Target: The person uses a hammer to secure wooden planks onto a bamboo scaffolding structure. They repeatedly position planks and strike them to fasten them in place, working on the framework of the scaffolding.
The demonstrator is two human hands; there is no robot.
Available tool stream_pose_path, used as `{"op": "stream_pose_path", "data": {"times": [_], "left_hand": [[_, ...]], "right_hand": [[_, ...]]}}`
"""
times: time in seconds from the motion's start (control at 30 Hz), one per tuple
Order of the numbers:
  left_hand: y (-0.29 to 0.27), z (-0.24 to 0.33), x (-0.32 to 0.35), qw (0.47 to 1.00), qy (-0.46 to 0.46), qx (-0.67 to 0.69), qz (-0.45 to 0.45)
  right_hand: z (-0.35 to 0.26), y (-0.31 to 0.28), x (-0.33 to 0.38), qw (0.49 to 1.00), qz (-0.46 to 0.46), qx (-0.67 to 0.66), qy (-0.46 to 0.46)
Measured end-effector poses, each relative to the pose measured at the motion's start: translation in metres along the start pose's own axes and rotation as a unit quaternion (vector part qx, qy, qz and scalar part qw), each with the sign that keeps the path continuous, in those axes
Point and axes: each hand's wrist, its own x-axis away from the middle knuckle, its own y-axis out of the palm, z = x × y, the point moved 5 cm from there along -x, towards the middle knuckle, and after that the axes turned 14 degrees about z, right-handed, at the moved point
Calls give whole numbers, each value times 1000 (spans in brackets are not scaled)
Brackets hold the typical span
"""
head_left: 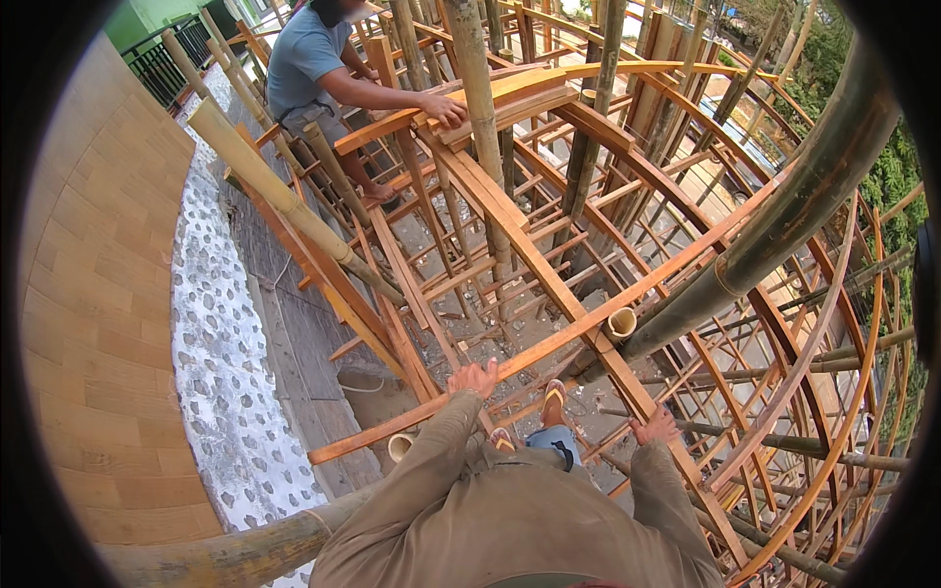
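My left hand [474, 378] is closed over a narrow wooden batten [578, 331], which runs from low left up toward the right. My right hand [655, 427] is on a long wooden beam [534, 260] that passes under the batten from the far middle to the lower right; its fingers bend over the beam's edge. Both arms are in brown sleeves. Where the two timbers cross, an open bamboo end [620, 323] shows beside them. My sandalled foot [554, 400] is between my hands, lower down in the frame.
A co-worker in a blue shirt [306, 61] has a hand [446, 110] on stacked curved boards [520, 93]. A thick bamboo pole [784, 225] slants across the right. Curved timber ribs and bamboo props surround me, with the ground visible below. A white speckled ledge [216, 323] borders a tan curved surface [118, 314].
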Motion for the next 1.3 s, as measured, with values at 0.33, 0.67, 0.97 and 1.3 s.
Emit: {"op": "stream_pose_path", "data": {"times": [0.33, 0.67, 0.97, 1.3], "left_hand": [[-6, 1, 2, 1000, -17, 13, -19], [-6, 1, 3, 1000, -1, 25, 10], [-6, 0, 1, 1000, 6, 17, 14], [-7, 1, 1, 1000, 11, 4, 8]], "right_hand": [[5, 11, -5, 1000, 8, -10, -4], [8, 19, -7, 999, 31, 19, -12], [4, 14, -4, 998, 50, 16, -17], [3, 11, -4, 999, 49, 4, -16]]}}
